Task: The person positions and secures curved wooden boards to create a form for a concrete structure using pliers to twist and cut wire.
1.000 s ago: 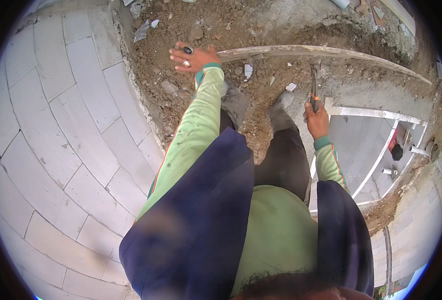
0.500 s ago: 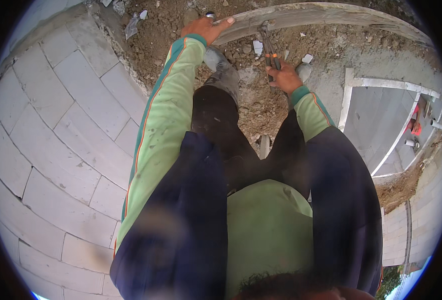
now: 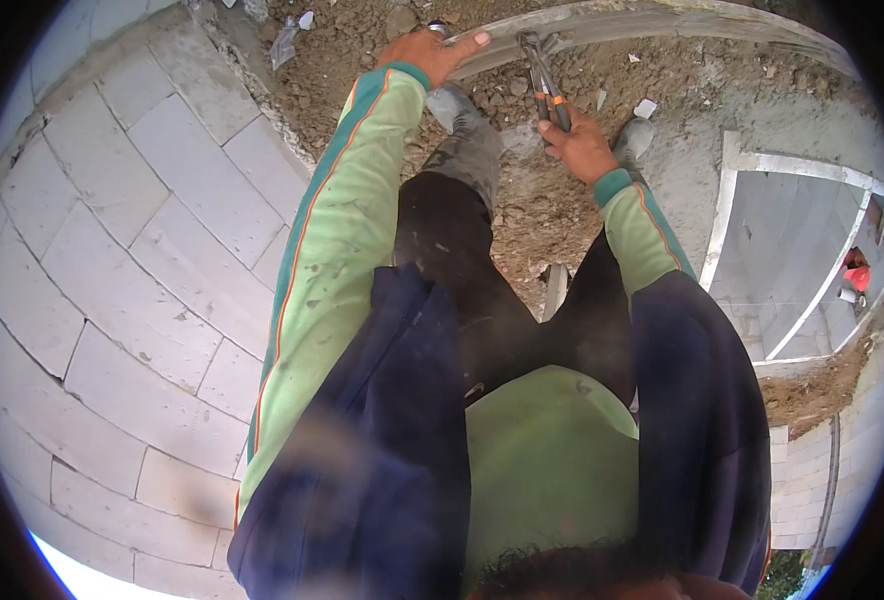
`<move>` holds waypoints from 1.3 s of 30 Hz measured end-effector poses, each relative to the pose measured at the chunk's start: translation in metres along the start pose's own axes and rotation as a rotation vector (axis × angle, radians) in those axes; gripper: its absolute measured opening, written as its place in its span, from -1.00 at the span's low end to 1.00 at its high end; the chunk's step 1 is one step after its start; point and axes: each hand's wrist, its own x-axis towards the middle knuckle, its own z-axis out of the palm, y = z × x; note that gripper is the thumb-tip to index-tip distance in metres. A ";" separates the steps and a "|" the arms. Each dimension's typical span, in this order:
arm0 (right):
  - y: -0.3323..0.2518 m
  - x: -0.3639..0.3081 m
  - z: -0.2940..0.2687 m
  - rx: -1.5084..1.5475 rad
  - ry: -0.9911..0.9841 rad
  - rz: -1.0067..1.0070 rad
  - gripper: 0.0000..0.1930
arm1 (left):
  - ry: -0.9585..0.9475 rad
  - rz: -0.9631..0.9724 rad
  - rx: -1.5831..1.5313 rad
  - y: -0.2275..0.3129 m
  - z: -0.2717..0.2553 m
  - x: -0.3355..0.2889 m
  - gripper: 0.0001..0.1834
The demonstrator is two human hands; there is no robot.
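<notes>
A long wooden board point(image 3: 662, 22) runs on edge across the dirt at the far side, its outline bent by the lens. My left hand point(image 3: 427, 53) grips its left end, the thumb laid along the board and the other fingers partly hidden. Closed round the handles of a pair of pincers point(image 3: 539, 75) with orange and black grips is my right hand point(image 3: 579, 145). The pincers' metal jaws meet the board's near face, a short way right of my left hand. What the jaws hold, if anything, is too small to tell.
A pale block wall point(image 3: 142, 270) fills the left side. Loose soil with stones and white chips point(image 3: 645, 108) lies around my boots point(image 3: 472, 150). At right stands a white frame point(image 3: 727, 200) around a grey recess, with a red object point(image 3: 855, 272) beyond.
The view has shifted, so the scene sits further right. Against the ground, the pincers and my right hand have moved a little left along the board. My left hand stays on the board's end.
</notes>
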 end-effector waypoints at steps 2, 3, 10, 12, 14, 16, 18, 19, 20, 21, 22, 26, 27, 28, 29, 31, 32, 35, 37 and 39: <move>-0.003 0.002 0.001 -0.127 0.017 0.076 -0.53 | 0.050 0.071 0.095 -0.003 0.000 0.004 0.10; -0.008 0.002 0.002 -0.122 0.019 0.077 -0.53 | 0.048 0.073 0.099 -0.004 -0.003 0.005 0.10; 0.012 0.025 0.019 -0.251 0.153 0.006 -0.49 | 0.030 0.116 0.082 -0.003 -0.004 0.003 0.08; 0.030 0.035 0.029 -0.202 0.178 0.018 -0.47 | -0.005 0.103 0.106 -0.003 -0.003 0.005 0.08; 0.041 0.044 0.037 -0.106 0.236 -0.039 -0.45 | 0.112 0.193 0.049 -0.003 -0.001 0.005 0.02; 0.046 0.047 0.038 -0.105 0.235 -0.042 -0.43 | 0.119 0.197 0.037 -0.005 -0.001 0.004 0.01; 0.051 0.046 0.039 -0.108 0.227 -0.051 -0.41 | 0.134 0.193 0.022 -0.008 0.004 0.001 0.01; 0.053 0.045 0.041 -0.067 0.228 -0.112 -0.41 | 0.119 0.185 0.058 -0.009 0.007 0.000 0.01; 0.056 0.048 0.039 -0.023 0.240 -0.177 -0.41 | 0.106 0.188 0.096 -0.007 0.009 0.002 0.01; 0.059 0.052 0.035 -0.015 0.238 -0.178 -0.41 | 0.110 0.190 0.096 -0.002 0.010 -0.001 0.01; 0.062 0.057 0.032 -0.054 0.251 -0.181 -0.42 | 0.111 0.188 0.104 -0.003 0.009 0.004 0.01; 0.075 0.070 0.048 -0.023 0.291 -0.250 -0.46 | -0.467 -0.061 0.035 0.012 -0.033 0.007 -0.65; 0.076 0.076 0.048 -0.018 0.291 -0.267 -0.46 | -0.179 0.043 0.096 0.001 -0.018 0.006 -0.31; 0.077 0.080 0.049 -0.004 0.250 -0.285 -0.45 | 0.113 0.146 0.156 -0.010 -0.006 0.006 0.05; 0.081 0.089 0.045 0.011 0.239 -0.300 -0.45 | 0.125 0.175 0.164 -0.006 -0.002 0.014 0.05; 0.090 0.102 0.039 -0.038 0.275 -0.336 -0.45 | 0.019 0.144 0.133 0.003 -0.005 0.010 0.06; 0.089 0.107 0.035 -0.092 0.299 -0.353 -0.45 | 0.038 0.155 0.145 0.005 -0.005 0.008 0.06; 0.070 0.096 0.029 -0.147 0.211 -0.365 -0.46 | 0.065 0.129 0.068 0.000 -0.007 0.006 0.03; 0.060 0.088 0.025 -0.186 0.203 -0.347 -0.45 | 0.066 0.097 0.052 -0.003 -0.007 0.007 0.04; 0.043 0.074 0.020 -0.228 0.213 -0.324 -0.45 | 0.063 0.082 0.033 0.000 -0.009 0.011 0.04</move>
